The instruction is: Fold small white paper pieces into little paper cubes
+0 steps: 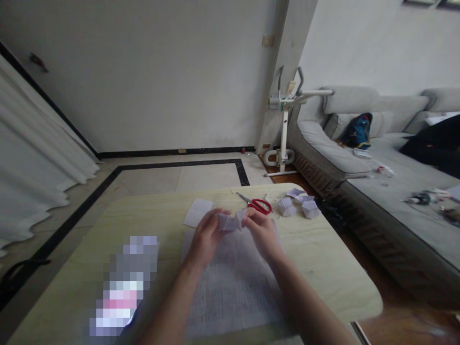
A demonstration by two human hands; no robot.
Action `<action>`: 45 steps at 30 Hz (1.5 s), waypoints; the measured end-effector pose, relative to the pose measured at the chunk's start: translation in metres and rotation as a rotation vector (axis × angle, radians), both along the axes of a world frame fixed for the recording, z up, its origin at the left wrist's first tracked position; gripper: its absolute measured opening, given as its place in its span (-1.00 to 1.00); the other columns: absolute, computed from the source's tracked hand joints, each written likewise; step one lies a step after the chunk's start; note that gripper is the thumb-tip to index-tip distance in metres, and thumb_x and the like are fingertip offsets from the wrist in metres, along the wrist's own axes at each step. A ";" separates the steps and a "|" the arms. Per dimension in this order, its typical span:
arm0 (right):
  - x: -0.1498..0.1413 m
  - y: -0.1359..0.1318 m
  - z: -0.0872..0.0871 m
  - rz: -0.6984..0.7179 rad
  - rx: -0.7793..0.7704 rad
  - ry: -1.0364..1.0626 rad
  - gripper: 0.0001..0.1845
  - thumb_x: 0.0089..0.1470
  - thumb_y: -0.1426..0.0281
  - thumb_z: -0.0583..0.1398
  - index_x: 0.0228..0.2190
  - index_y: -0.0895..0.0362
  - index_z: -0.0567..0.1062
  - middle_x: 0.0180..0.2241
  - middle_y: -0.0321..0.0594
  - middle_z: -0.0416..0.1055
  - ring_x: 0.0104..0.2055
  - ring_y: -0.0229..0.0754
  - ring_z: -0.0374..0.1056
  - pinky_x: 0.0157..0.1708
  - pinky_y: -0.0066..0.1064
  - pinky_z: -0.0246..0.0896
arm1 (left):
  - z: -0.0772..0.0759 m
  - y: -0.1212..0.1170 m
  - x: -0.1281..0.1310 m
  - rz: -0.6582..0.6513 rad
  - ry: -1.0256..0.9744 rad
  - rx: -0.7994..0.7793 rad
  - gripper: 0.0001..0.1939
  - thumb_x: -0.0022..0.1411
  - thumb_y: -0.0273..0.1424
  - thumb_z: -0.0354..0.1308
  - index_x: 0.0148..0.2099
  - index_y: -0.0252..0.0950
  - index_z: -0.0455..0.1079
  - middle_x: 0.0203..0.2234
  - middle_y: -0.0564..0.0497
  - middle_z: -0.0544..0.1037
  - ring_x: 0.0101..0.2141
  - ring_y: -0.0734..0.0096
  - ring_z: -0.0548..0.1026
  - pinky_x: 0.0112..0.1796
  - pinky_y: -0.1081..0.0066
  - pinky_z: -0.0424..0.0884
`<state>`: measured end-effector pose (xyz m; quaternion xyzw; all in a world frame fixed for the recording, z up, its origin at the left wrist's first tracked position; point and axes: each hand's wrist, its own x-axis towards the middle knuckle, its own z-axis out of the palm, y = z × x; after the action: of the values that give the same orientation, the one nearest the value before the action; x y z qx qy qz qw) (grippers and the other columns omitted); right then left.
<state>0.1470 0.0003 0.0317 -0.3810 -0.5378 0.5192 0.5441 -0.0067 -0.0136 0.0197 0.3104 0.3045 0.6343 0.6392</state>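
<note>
One paper piece (227, 223) (possibly two parts) is pinched at opposite ends by left hand (206, 237) and right hand (261, 231), apparently for control, above the table (323, 273) toward its far edge. Scissors (260, 206) lie near that edge, within reach; paper shapes (311, 209) sit by the far right corner.

Matt folded paper (225, 222), wood-grained tabletop (323, 273) (smooth), plastic scissor handles (265, 201)

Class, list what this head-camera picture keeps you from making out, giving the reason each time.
Head view:
- Folded paper: partly covered by the left hand and right hand.
- Large sheet: marks too blurred to read; forearms cover parts.
- Mosaic patch: pixelation hides details.
- Wall frames: cut off by the top edge.
</note>
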 end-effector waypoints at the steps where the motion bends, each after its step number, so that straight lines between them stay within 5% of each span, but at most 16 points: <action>1: 0.000 0.000 0.000 -0.017 0.014 -0.022 -0.82 -0.01 0.30 0.20 -0.54 0.12 0.38 -0.51 -0.30 0.31 -0.43 -0.25 0.25 -0.38 -0.42 0.17 | 0.000 0.000 0.000 0.002 0.008 -0.004 -0.79 0.16 -0.31 0.16 -0.16 -0.26 0.42 -0.23 -0.04 0.53 -0.24 0.29 0.49 -0.31 0.29 0.46; 17: -0.005 -0.004 -0.001 -0.210 0.256 -0.344 -0.92 0.00 0.45 0.19 -0.51 0.13 0.41 -0.46 -0.25 0.35 -0.39 -0.23 0.27 -0.39 -0.43 0.20 | -0.002 0.001 0.004 0.023 0.067 -0.039 -0.77 0.14 -0.30 0.16 -0.16 -0.30 0.40 -0.22 -0.08 0.51 -0.21 0.24 0.48 -0.29 0.25 0.48; 45: -0.009 -0.003 -0.013 -0.173 0.232 -0.505 -0.97 0.00 0.47 0.15 -0.47 0.15 0.40 -0.51 -0.28 0.34 -0.47 -0.27 0.25 -0.46 -0.46 0.14 | -0.008 0.003 0.007 0.062 0.246 -0.049 -0.69 0.11 -0.21 0.18 -0.16 -0.30 0.41 -0.21 -0.08 0.51 -0.23 0.26 0.49 -0.30 0.32 0.45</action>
<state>0.1381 -0.0031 0.0186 -0.4781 -0.6773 0.2946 0.4753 0.0003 -0.0102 0.0116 0.3606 0.4053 0.6033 0.5845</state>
